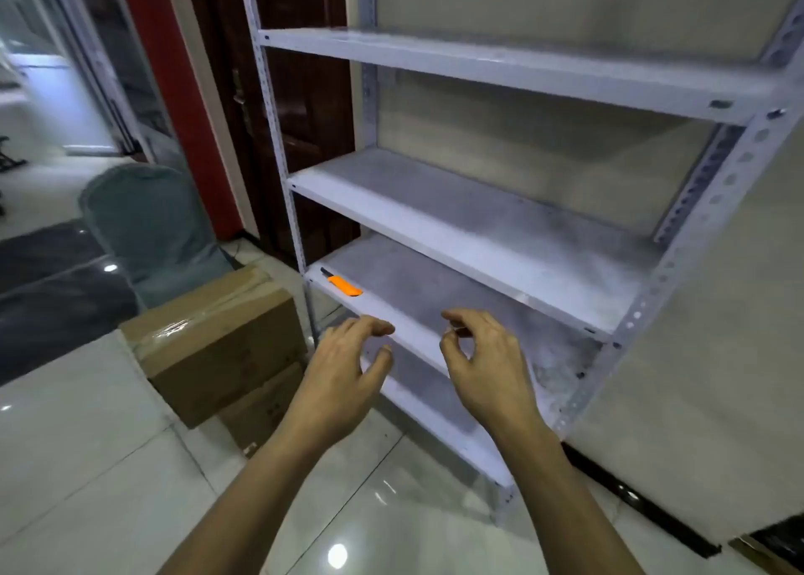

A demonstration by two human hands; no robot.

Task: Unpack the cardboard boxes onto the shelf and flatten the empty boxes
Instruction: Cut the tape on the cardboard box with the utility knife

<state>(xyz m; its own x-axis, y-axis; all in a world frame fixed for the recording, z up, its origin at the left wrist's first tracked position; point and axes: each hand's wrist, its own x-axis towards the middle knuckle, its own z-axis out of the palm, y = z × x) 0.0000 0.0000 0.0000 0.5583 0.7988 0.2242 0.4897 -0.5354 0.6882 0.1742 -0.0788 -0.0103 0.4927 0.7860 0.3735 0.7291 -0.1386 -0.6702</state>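
A white metal shelf unit (pixel 478 226) stands against the wall with several bare boards. An orange box cutter (pixel 343 286) lies at the left end of the third board down. Two taped cardboard boxes are stacked on the floor left of the shelf: the upper box (pixel 217 339) sits on the lower box (pixel 261 405). My left hand (pixel 348 370) and my right hand (pixel 483 357) hover side by side in front of the lower boards, fingers loosely curled, holding nothing and touching nothing.
A chair with a grey-green cover (pixel 152 235) stands behind the boxes. A dark mat (pixel 48 278) lies on the glossy tiled floor (pixel 108 465) at the left. A dark wooden door (pixel 304 117) is behind the shelf's left post.
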